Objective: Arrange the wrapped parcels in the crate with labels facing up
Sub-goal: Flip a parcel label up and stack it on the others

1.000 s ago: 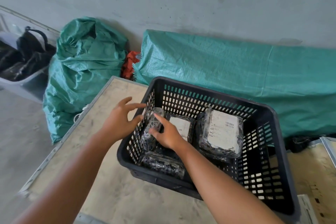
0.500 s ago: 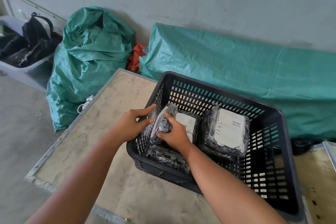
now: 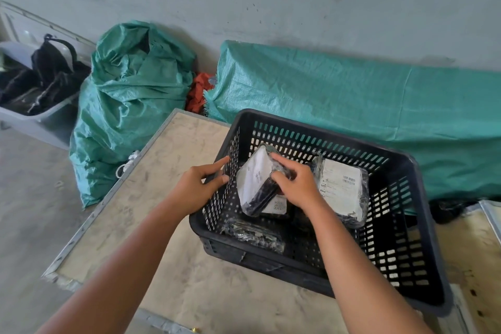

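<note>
a long green tarp bundle (image 3: 352, 106) is lying against the wall past the far edge of the table (image 3: 168, 176), and a stuffed green sack (image 3: 130, 106) is standing off the table's far left corner. the black slotted crate (image 3: 423, 247) is sitting on the table's right half, reaching toward its far edge. my left hand (image 3: 199, 188) is clamping the crate's left wall near the far left corner, thumb and fingers wrapped over the rim. my right hand (image 3: 296, 187) is reaching inside the crate and grasping a tilted parcel (image 3: 256, 179), which is leaning with its white label turned up and to the left. under it another parcel (image 3: 277, 206) is lying flat, a printed code showing. a larger parcel (image 3: 340, 187) is resting against the crate's right side, label up. a dark wrapped parcel (image 3: 254, 233) is lying by the near left corner; i cannot tell where its label is facing.
</note>
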Tool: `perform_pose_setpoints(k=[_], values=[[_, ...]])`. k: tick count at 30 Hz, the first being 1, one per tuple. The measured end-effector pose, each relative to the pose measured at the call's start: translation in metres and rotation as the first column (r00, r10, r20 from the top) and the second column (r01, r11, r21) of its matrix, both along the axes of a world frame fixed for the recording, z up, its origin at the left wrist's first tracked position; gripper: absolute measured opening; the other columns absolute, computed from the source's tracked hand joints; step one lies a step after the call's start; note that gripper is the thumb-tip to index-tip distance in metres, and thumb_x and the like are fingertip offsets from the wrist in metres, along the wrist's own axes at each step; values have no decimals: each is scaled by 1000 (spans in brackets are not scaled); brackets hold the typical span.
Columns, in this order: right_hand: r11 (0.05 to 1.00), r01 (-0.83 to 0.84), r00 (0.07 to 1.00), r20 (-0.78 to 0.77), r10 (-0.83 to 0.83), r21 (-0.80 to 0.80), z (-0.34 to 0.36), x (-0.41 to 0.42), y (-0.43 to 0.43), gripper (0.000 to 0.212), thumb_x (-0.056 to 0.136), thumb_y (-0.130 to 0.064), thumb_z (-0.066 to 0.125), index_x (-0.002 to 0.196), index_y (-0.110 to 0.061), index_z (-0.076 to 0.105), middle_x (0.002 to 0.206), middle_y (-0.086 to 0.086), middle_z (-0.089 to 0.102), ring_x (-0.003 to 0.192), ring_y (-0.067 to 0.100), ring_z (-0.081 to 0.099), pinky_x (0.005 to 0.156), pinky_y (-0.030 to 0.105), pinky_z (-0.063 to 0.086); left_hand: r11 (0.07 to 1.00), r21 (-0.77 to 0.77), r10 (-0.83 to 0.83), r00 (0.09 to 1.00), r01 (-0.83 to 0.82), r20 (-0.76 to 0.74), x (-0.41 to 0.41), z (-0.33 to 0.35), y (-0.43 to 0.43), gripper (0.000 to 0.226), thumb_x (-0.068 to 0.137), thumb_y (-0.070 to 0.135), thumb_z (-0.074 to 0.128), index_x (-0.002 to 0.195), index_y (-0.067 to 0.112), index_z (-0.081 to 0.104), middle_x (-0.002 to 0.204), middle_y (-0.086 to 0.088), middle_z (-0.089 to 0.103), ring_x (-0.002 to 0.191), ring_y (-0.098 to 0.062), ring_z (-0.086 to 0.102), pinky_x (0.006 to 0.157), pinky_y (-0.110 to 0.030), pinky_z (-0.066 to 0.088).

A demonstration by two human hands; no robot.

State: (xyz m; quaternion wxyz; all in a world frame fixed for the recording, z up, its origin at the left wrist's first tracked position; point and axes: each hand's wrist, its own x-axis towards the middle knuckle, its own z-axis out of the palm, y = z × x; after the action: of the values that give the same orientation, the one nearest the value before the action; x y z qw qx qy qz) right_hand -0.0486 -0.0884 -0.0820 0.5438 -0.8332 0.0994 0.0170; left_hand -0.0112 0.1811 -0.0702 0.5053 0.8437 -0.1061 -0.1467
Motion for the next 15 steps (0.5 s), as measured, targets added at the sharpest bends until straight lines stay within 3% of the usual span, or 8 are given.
perform_pose_setpoints(k=[2,4,6,9,11,13,15], values=[[1000,-21,999,31,22,-13,20,-11,-13,48,89,-33,67,131,-57,62,143,-15,60,87,-2,69,86,37,63,995,97,-4,999,-1,54,-2,6,-3,47,93,43,68,138,52,54,138,8,64,133,-14,54,108,-31,42],[999,-45,998,54,46,-21,45,-23,-24,48,89,-31,68,128,-59,63,137,-29,61,92,-18,63,87,23,55,976,215,-9,972,-43,236,-2,18,-7,55,90,49,69,143,44,53,151,2,51,140,-22,46,110,-39,40],[997,-69,994,78,71,-29,69,-33,-34,49,90,-26,69,127,-57,65,127,-44,59,108,-25,55,98,20,49,994,104,10,946,-46,324,-3,39,-16,53,84,57,70,136,51,58,157,5,43,146,-20,36,112,-47,38],[995,-101,989,111,97,25,104,-45,-43,48,84,-26,69,125,-50,70,127,-38,64,115,0,65,99,31,56,977,-189,-67,979,104,193,-3,64,-33,45,73,66,74,117,58,68,160,10,37,148,-7,29,117,-46,32],[992,-110,984,147,99,68,124,-51,-48,48,79,-31,67,123,-48,72,128,-26,69,113,18,67,101,42,56,932,-259,-236,967,253,94,-1,73,-40,52,69,64,81,118,50,72,164,4,31,151,-8,24,120,-51,27],[983,-133,979,171,111,123,137,-53,-56,47,77,-29,66,120,-47,74,127,-16,73,110,32,67,103,53,53,871,-288,-407,913,397,26,3,77,-47,54,71,52,86,123,38,73,161,2,38,151,-7,22,121,-50,24],[965,-153,976,183,114,212,144,-52,-62,47,77,-26,67,120,-42,76,124,5,75,100,36,65,93,53,59,818,-351,-477,878,456,29,6,78,-53,48,78,30,85,124,27,74,148,4,56,147,-16,36,120,-48,31]])
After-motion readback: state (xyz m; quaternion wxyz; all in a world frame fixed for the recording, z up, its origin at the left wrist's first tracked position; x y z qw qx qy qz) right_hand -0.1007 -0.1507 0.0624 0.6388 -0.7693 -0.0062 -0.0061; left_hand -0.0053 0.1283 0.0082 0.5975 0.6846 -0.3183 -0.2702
